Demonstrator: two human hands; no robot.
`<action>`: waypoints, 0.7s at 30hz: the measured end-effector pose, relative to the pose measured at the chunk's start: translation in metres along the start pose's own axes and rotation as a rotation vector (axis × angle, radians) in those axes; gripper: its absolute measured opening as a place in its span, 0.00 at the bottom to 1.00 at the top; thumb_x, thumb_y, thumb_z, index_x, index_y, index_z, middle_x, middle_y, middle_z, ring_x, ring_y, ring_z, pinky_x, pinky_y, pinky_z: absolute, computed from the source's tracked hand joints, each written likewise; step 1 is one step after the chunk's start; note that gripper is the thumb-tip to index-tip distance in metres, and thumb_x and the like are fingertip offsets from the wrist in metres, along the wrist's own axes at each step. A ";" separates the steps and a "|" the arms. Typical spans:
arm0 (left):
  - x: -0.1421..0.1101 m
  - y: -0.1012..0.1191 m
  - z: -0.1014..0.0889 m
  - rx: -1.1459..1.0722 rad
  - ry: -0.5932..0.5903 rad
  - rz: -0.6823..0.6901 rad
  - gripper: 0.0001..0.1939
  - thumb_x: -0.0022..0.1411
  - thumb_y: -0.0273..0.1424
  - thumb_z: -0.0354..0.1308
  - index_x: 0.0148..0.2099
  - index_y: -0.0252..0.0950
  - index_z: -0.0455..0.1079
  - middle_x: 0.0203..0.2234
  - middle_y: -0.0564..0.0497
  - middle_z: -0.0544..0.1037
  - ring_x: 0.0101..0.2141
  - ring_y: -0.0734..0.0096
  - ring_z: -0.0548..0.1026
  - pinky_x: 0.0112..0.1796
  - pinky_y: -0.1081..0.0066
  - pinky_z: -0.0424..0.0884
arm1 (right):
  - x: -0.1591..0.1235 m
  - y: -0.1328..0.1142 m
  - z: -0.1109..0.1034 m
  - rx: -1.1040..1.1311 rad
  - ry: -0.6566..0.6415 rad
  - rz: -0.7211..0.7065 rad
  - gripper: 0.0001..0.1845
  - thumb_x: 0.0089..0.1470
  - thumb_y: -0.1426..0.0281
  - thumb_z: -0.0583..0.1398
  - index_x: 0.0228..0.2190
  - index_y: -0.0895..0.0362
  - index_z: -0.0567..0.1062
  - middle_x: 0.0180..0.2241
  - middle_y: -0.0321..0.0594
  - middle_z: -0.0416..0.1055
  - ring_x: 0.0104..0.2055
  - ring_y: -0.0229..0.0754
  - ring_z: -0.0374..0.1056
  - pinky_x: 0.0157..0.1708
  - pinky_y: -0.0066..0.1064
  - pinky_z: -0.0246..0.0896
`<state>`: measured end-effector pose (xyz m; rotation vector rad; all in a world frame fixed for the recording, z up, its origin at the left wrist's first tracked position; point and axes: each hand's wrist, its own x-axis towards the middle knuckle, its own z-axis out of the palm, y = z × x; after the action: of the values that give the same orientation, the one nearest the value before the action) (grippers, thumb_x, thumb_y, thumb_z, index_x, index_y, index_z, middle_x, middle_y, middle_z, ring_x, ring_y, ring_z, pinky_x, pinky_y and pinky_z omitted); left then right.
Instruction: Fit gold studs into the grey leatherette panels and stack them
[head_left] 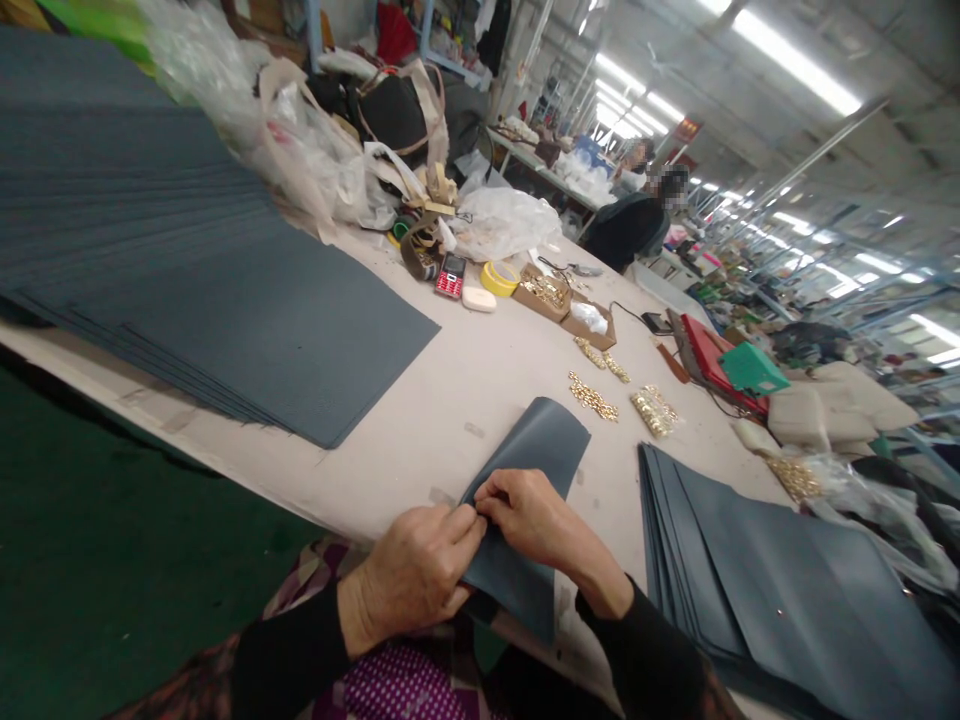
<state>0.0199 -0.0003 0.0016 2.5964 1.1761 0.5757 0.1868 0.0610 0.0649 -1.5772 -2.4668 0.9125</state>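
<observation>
A dark blue-grey sheet, which looks like leather, lies curled over at the table's front edge. My left hand is closed on its left edge, thumb low and fingers bent. Right beside it, my right hand pinches at the same edge with thumb and forefinger. The fingertips of both hands nearly touch. Whatever small thing may be between the right fingertips is hidden. A fanned stack of similar sheets lies to the left, and another stack lies to the right.
Beyond the sheet are gold metal pieces, a bag of gold parts, cardboard boxes, yellow tape and a red phone. Plastic bags lie at the back. A person in dark clothes sits farther off.
</observation>
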 end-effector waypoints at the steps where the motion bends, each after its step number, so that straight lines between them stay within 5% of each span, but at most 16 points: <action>1: 0.000 0.000 0.000 -0.006 0.002 -0.002 0.20 0.54 0.29 0.56 0.51 0.32 0.68 0.37 0.46 0.75 0.35 0.57 0.74 0.33 0.59 0.72 | 0.001 -0.001 0.000 -0.004 -0.007 0.018 0.10 0.52 0.78 0.57 0.26 0.58 0.78 0.26 0.38 0.76 0.27 0.36 0.68 0.29 0.25 0.54; 8: 0.000 0.000 -0.004 -0.003 0.058 0.015 0.21 0.50 0.25 0.55 0.49 0.32 0.70 0.35 0.47 0.76 0.33 0.58 0.75 0.31 0.59 0.73 | 0.014 -0.008 -0.009 0.019 -0.124 0.237 0.06 0.49 0.74 0.61 0.25 0.59 0.79 0.22 0.36 0.75 0.25 0.34 0.68 0.25 0.23 0.55; 14: 0.002 -0.005 -0.001 0.085 0.255 0.123 0.21 0.51 0.23 0.53 0.48 0.28 0.71 0.36 0.44 0.79 0.32 0.60 0.77 0.31 0.62 0.73 | 0.026 -0.011 -0.022 0.001 -0.282 0.326 0.05 0.49 0.70 0.63 0.25 0.58 0.78 0.18 0.33 0.71 0.21 0.33 0.65 0.20 0.23 0.53; 21: -0.001 -0.014 0.008 0.149 0.357 0.206 0.21 0.53 0.24 0.49 0.50 0.31 0.71 0.40 0.45 0.80 0.34 0.65 0.79 0.35 0.66 0.73 | 0.000 0.006 0.001 0.109 0.090 0.237 0.09 0.49 0.65 0.66 0.31 0.56 0.77 0.27 0.33 0.74 0.28 0.35 0.69 0.27 0.23 0.58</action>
<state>0.0135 0.0080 -0.0113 2.8444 1.0878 1.0691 0.1911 0.0626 0.0616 -1.8555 -2.1649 0.9640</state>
